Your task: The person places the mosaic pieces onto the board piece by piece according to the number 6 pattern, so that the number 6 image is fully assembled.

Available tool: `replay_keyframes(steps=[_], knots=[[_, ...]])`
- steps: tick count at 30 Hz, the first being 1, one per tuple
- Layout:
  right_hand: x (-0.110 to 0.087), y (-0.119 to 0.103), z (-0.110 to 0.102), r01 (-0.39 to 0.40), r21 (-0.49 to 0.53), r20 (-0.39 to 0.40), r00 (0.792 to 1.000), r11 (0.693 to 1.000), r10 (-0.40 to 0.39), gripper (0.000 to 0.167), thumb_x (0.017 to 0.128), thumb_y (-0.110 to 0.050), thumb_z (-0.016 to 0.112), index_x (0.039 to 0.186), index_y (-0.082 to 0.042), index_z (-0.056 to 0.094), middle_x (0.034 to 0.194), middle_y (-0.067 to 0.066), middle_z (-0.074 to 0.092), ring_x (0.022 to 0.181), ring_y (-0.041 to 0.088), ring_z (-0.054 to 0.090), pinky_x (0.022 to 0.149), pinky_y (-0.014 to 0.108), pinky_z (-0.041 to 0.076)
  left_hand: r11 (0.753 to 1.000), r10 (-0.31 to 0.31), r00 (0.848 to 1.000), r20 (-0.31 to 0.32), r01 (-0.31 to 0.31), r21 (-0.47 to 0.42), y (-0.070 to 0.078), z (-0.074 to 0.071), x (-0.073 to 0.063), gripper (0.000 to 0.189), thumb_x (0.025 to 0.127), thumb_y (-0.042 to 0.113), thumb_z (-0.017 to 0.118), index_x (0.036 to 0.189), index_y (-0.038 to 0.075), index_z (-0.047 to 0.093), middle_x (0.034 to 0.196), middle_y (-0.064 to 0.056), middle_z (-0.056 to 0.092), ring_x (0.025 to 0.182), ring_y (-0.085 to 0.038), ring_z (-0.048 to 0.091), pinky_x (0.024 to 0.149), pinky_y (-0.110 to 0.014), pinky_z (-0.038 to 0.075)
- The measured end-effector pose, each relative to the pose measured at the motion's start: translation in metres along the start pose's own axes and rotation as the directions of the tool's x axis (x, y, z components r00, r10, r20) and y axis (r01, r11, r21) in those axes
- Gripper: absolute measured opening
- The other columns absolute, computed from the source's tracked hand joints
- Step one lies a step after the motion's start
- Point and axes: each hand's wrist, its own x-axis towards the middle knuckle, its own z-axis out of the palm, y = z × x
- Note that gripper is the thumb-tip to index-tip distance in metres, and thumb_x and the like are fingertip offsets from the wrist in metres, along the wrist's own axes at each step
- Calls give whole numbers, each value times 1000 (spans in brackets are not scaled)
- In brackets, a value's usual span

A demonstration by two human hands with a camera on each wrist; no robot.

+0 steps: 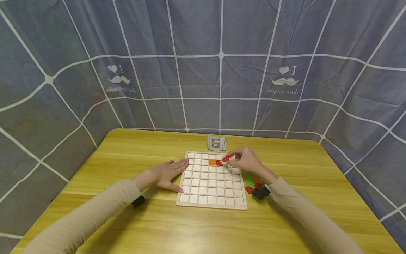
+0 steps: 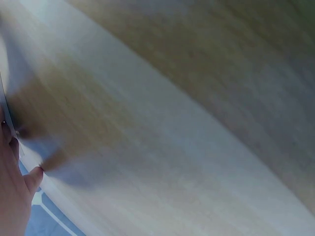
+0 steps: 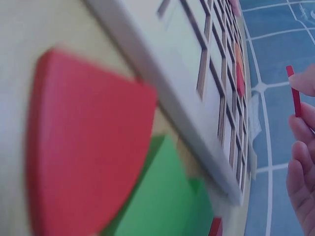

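Presently, the right hand (image 1: 248,161) is pinching a red, curved-edged piece (image 1: 225,158) over the pale wooden gridded board (image 1: 203,191), whose edge the left hand (image 1: 167,174), fingers extended, is touching.

Yellow table (image 1: 152,225) — gridded board (image 1: 211,187), card (image 1: 216,143), loose pieces (image 1: 250,180)

Grid board (image 1: 211,184), pale, square-celled, flat on desk (image 1: 158,225); red piece (image 1: 225,159), thin, pinched in right hand (image 1: 249,162) above board.

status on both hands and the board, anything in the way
Left hand touching left edge of board. Right hand pinching red piece over board. Orange square, second red piece on board. No obstruction visible.
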Motion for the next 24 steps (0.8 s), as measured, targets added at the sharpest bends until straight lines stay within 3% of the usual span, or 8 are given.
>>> replay_keyframes(steps=[7,14,21,24], knots=[[8,-10,8,-20,19,43,999,1000,19,26,76,-25,80,97,-11,77,79,0,70,64,12,52,52,21,38,1000,-8,1000,0,8,-2,1,0,-1,108,82,75,49,155,8,5,163,-10,1,151,-25,6,122,-49,16],[17,-14,14,-12,19,88,996,1000,11,25,77,-26,79,98,-12,77,73,1,69,52,11,44,46,21,29,1000,-15,1000,-1,15,7,1,1,0,108,82,76,47,156,10,5,164,-8,0,151,-23,5,122,-48,15],[27,-19,22,18,41,93,995,999,-22,22,76,-24,80,95,-12,77,93,5,75,57,9,52,50,21,38,1000,-15,1000,9,14,13,1,0,-1,107,83,75,48,156,10,4,164,-7,-2,151,-23,4,122,-48,15],[30,-21,26,12,37,105,994,999,-16,22,76,-25,80,95,-12,77,93,4,75,61,10,54,52,21,41,1000,-7,1000,8,7,12,1,0,0,107,83,74,48,155,8,4,163,-9,-1,151,-25,4,122,-49,16]])
